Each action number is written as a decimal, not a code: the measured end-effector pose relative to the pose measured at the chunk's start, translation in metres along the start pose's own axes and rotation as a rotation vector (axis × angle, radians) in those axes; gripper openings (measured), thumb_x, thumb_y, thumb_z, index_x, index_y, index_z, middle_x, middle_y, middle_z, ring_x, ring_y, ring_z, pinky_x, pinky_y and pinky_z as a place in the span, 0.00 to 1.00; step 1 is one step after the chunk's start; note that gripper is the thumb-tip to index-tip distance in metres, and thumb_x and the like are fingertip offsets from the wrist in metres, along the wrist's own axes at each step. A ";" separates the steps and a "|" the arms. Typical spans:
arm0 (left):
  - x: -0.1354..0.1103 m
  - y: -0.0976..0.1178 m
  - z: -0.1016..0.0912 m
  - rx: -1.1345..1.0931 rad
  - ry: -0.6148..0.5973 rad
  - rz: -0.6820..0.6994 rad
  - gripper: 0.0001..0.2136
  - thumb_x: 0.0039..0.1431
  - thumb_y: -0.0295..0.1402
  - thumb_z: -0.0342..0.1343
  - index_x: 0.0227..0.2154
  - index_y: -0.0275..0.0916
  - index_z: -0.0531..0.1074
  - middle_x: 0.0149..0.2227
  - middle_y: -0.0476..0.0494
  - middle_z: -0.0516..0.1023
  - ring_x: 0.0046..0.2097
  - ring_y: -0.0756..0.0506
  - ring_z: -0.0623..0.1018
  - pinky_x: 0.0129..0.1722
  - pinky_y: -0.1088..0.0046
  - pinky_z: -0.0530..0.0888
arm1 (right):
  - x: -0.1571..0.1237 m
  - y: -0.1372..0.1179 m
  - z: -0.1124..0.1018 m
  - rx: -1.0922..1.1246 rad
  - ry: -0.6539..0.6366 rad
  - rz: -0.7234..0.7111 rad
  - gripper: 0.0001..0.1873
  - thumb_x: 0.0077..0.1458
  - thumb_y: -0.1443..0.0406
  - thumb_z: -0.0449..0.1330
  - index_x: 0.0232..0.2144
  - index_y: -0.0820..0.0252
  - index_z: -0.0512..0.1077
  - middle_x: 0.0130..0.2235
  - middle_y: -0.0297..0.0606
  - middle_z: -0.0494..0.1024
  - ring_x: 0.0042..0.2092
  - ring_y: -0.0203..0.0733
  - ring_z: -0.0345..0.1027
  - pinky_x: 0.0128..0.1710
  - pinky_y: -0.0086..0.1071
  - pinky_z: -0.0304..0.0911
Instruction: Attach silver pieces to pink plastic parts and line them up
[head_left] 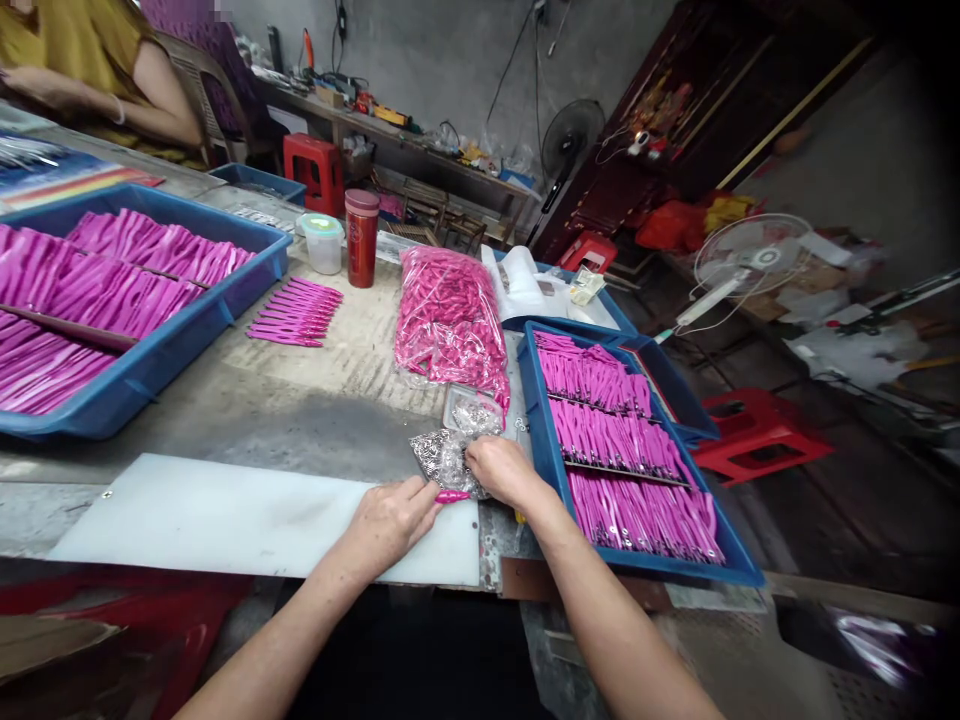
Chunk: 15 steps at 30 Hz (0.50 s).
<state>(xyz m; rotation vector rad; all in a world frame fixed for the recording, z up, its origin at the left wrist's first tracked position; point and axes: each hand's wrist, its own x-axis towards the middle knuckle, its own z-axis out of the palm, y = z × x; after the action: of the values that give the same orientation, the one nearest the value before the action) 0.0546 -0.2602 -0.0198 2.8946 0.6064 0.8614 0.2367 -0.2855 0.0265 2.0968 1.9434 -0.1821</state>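
My left hand (391,520) rests on a white board (225,515) and pinches a small pink plastic piece (452,495) between thumb and fingers. My right hand (504,470) is curled over a clear bag of small silvery metal parts (442,455), fingertips dipping into it; what they pinch is hidden. Right of that hand stands a blue tray (541,440) with rows of finished pink pieces (615,440). Behind the small bag lies a large clear bag of loose pink pieces (450,315).
A big blue tray (187,330) of pink pieces fills the left of the table, with a loose row of pink pieces (296,312) beside it. A red flask (361,238) and lidded cup (323,242) stand behind. Another person (97,70) sits far left. Red stools and fans stand right.
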 end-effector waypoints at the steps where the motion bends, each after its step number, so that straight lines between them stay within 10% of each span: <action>1: 0.000 0.000 0.000 -0.001 0.002 0.001 0.07 0.57 0.32 0.44 0.31 0.39 0.67 0.22 0.51 0.66 0.23 0.52 0.68 0.22 0.77 0.63 | 0.001 -0.001 0.000 0.001 -0.002 0.008 0.14 0.53 0.67 0.46 0.31 0.63 0.72 0.34 0.44 0.75 0.37 0.43 0.68 0.34 0.29 0.58; 15: 0.001 0.000 0.000 -0.014 -0.021 -0.014 0.08 0.57 0.31 0.44 0.30 0.39 0.67 0.23 0.51 0.66 0.23 0.52 0.68 0.22 0.77 0.63 | -0.002 -0.002 0.000 0.061 0.016 0.059 0.14 0.53 0.69 0.45 0.32 0.62 0.70 0.35 0.43 0.74 0.37 0.41 0.66 0.34 0.29 0.55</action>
<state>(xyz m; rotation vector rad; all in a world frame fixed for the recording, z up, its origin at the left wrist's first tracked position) 0.0553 -0.2598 -0.0191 2.8792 0.6156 0.8291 0.2341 -0.2877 0.0265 2.1975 1.9059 -0.2154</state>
